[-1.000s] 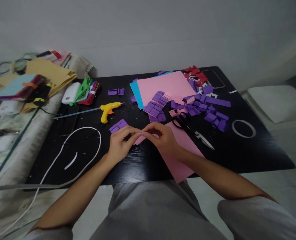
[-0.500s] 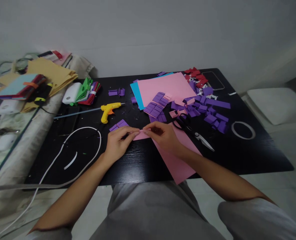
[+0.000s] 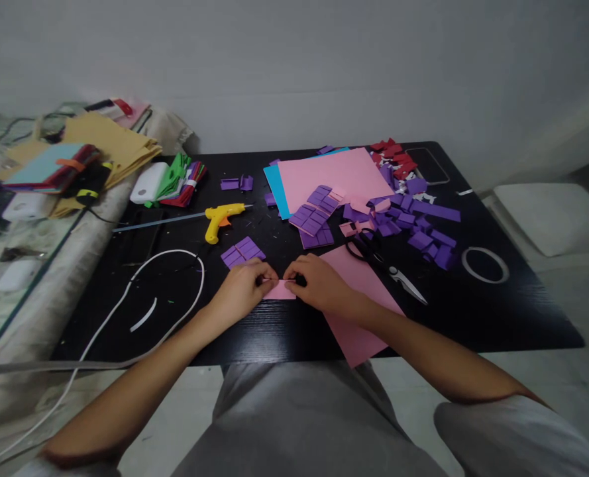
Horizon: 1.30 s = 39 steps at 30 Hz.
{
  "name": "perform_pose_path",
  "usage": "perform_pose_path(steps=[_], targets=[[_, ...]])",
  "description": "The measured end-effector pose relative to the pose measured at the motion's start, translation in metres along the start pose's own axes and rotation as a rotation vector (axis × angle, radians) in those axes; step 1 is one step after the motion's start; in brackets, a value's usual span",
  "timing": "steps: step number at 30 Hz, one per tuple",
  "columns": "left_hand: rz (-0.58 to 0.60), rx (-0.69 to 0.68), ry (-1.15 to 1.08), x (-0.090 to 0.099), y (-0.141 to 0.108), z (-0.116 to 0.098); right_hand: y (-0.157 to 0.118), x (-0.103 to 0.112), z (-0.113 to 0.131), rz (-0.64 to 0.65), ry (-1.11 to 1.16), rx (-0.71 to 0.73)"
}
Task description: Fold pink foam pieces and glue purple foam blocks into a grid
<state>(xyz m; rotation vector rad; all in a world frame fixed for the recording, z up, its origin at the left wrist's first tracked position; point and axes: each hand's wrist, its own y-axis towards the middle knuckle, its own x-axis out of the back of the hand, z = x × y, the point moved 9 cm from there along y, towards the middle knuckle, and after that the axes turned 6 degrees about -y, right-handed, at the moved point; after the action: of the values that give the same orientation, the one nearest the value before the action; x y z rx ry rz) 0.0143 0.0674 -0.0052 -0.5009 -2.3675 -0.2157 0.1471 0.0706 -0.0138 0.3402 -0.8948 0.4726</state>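
Between my hands, low over the front of the black table, is a small pink paper piece [image 3: 280,291]. My left hand [image 3: 243,286] pinches its left end between thumb and fingers. The right end is pinched by my right hand [image 3: 318,279]. Just behind my left hand lies a purple folded-paper panel [image 3: 243,251]. A pink sheet [image 3: 358,331] rests partly beneath my right wrist and reaches past the table's front edge. Black-handled scissors [image 3: 393,271] lie beside it, blades pointing to the right front.
A yellow glue gun [image 3: 219,220] lies left of centre, a white cable [image 3: 125,291] loops in front. Purple folded strips [image 3: 423,232], red pieces [image 3: 393,156], a tape ring [image 3: 485,265] sit right. Pink and blue sheets [image 3: 334,175] lie at the back.
Both hands have moved slightly toward me with the pink paper piece, still pinching it. More of the purple panel behind my left hand now shows. The view has shifted a little.
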Motion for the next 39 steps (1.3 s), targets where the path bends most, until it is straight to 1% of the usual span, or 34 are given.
perform_pose_path(steps=[2, 4, 6, 8, 11, 14, 17, 21, 29, 35, 39], targets=[[-0.074, -0.071, 0.130, 0.001, -0.005, -0.007, -0.001, -0.002, 0.007, -0.012, -0.048, 0.070], [-0.109, -0.177, 0.241, -0.002, -0.013, -0.018, -0.005, -0.005, 0.020, -0.008, -0.119, 0.181], [-0.082, -0.288, 0.322, -0.011, -0.024, -0.029, -0.012, -0.011, 0.032, 0.018, -0.206, 0.286], [-0.042, -0.359, 0.375, -0.018, -0.036, -0.034, -0.022, -0.017, 0.041, 0.053, -0.284, 0.350], [-0.026, -0.406, 0.396, -0.022, -0.053, -0.032, -0.039, -0.019, 0.048, 0.066, -0.362, 0.407], [0.010, -0.440, 0.375, -0.023, -0.065, -0.028, -0.055, -0.015, 0.052, 0.030, -0.402, 0.458], [0.062, -0.453, 0.370, -0.025, -0.071, -0.025, -0.065, -0.014, 0.050, 0.036, -0.426, 0.470], [0.109, -0.474, 0.401, -0.026, -0.072, -0.025, -0.067, -0.016, 0.045, 0.059, -0.439, 0.466], [0.108, -0.466, 0.387, -0.025, -0.071, -0.022, -0.066, -0.020, 0.040, 0.102, -0.402, 0.477], [0.125, -0.457, 0.389, -0.027, -0.071, -0.020, -0.063, -0.016, 0.045, 0.110, -0.434, 0.439], [0.110, -0.474, 0.388, -0.026, -0.069, -0.022, -0.064, -0.017, 0.047, 0.099, -0.446, 0.448]])
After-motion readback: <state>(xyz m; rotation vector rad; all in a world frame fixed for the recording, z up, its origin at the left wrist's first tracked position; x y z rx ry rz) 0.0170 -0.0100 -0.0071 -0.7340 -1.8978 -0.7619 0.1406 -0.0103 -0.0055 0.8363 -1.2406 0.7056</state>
